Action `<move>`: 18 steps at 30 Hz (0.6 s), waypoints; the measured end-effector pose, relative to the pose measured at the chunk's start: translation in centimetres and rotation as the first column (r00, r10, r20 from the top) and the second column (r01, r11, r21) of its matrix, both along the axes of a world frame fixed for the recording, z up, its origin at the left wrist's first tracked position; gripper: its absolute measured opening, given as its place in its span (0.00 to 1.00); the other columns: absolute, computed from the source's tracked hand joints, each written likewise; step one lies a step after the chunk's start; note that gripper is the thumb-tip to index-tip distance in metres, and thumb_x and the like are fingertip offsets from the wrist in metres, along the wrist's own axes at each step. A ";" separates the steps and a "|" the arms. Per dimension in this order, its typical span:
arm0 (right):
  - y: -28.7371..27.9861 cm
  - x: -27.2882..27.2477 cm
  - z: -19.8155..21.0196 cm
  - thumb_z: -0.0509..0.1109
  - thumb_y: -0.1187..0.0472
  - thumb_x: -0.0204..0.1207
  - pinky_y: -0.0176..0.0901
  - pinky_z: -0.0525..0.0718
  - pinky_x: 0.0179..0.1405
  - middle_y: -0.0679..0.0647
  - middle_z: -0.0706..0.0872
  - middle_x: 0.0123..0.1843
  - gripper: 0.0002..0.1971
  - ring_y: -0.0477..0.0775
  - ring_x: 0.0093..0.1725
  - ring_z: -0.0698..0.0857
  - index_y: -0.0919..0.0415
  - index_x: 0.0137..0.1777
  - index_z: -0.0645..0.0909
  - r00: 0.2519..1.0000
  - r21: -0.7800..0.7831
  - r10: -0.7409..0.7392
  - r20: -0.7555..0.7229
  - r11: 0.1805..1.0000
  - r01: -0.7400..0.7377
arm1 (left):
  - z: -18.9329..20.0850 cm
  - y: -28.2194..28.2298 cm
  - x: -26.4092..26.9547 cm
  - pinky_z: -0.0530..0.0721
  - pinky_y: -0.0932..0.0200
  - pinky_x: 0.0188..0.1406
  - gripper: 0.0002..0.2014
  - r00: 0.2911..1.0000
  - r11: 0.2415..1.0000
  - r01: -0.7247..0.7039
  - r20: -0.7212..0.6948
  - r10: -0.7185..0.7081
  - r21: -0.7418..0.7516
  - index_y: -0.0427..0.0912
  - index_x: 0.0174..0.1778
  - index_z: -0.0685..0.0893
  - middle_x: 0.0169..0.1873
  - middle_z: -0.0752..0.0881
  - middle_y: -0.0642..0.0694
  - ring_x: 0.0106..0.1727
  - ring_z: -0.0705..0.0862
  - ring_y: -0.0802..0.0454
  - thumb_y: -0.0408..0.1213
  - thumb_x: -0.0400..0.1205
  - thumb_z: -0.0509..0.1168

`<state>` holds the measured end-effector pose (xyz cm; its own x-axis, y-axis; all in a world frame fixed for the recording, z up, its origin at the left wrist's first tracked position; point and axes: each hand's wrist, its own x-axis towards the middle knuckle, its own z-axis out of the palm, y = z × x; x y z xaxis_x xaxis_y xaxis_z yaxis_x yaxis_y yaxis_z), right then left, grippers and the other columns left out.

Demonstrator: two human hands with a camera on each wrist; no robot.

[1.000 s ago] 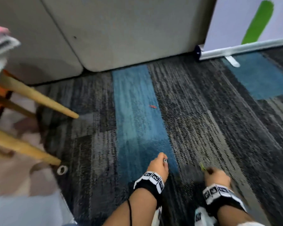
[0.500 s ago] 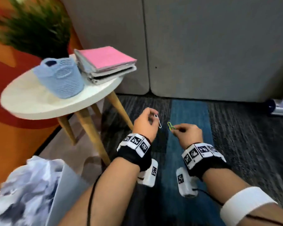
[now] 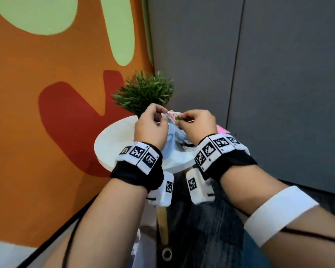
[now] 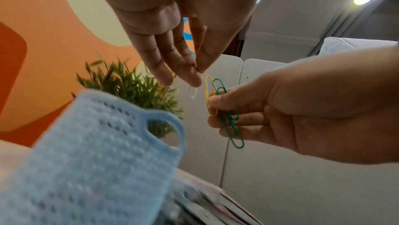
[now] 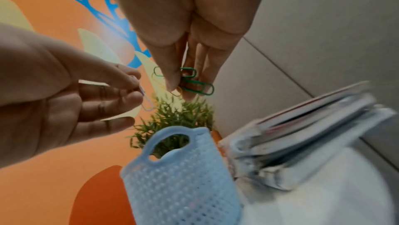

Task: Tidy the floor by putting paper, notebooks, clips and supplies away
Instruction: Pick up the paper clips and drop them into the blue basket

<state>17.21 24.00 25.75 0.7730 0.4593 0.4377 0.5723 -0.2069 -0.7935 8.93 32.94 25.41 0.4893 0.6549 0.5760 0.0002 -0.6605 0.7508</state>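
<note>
My left hand (image 3: 159, 118) pinches a white paper clip (image 4: 192, 92) between thumb and forefinger; the same clip shows in the right wrist view (image 5: 147, 102). My right hand (image 3: 184, 120) pinches a small bunch of green paper clips (image 4: 228, 123) and a yellow paper clip (image 4: 209, 97), the green paper clips (image 5: 197, 86) also seen from the right wrist. Both hands hover close together just above a light blue perforated basket (image 5: 183, 182) with a loop handle, which stands on a round white table (image 3: 112, 144).
A stack of notebooks (image 5: 306, 138) with a pink cover (image 3: 221, 130) lies right of the basket. A green potted plant (image 3: 143, 93) stands behind it. An orange patterned wall (image 3: 56, 113) is on the left, grey panels (image 3: 278, 93) behind. A wooden table leg (image 3: 162, 223) runs down to the dark carpet.
I rose from the carpet with the clips and brought both hands up and forward. They now hang over the blue basket on the table.
</note>
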 end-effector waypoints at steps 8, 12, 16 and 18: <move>5.8 -1.2 0.2 0.74 0.64 0.71 0.37 0.76 0.43 0.51 0.84 0.38 0.10 0.53 0.43 0.82 0.57 0.52 0.85 0.998 -0.244 0.041 0.050 0.969 -0.027 | -0.2 4.6 -1.2 0.75 0.63 0.40 0.08 0.990 0.998 -0.051 -0.131 0.053 0.020 0.45 0.49 0.83 0.34 0.81 0.51 0.41 0.83 0.48 0.29 0.79 0.62; 6.7 -1.3 -0.8 0.73 0.64 0.70 0.47 0.84 0.49 0.54 0.85 0.40 0.06 0.56 0.45 0.84 0.56 0.47 0.83 0.996 -0.328 0.035 0.086 0.945 -0.005 | -1.4 5.0 -0.8 0.78 0.60 0.42 0.10 0.977 0.998 -0.065 -0.206 0.062 -0.004 0.46 0.53 0.82 0.37 0.83 0.48 0.45 0.84 0.46 0.30 0.80 0.62; 6.5 -1.3 -1.2 0.71 0.60 0.75 0.45 0.84 0.51 0.57 0.90 0.49 0.06 0.56 0.48 0.86 0.56 0.49 0.87 0.993 -0.334 0.056 0.105 0.942 -0.017 | -1.4 5.1 -0.8 0.80 0.58 0.49 0.12 0.970 0.998 -0.059 -0.236 0.059 0.004 0.46 0.57 0.80 0.49 0.85 0.46 0.51 0.84 0.45 0.31 0.79 0.63; 6.0 -1.4 -1.2 0.71 0.59 0.76 0.39 0.79 0.45 0.56 0.89 0.50 0.07 0.51 0.44 0.83 0.56 0.50 0.88 0.993 -0.273 0.053 0.103 0.962 -0.023 | -1.2 4.9 -1.1 0.77 0.58 0.51 0.10 0.967 0.994 -0.076 -0.238 0.091 0.073 0.46 0.55 0.81 0.55 0.81 0.46 0.55 0.81 0.44 0.33 0.79 0.64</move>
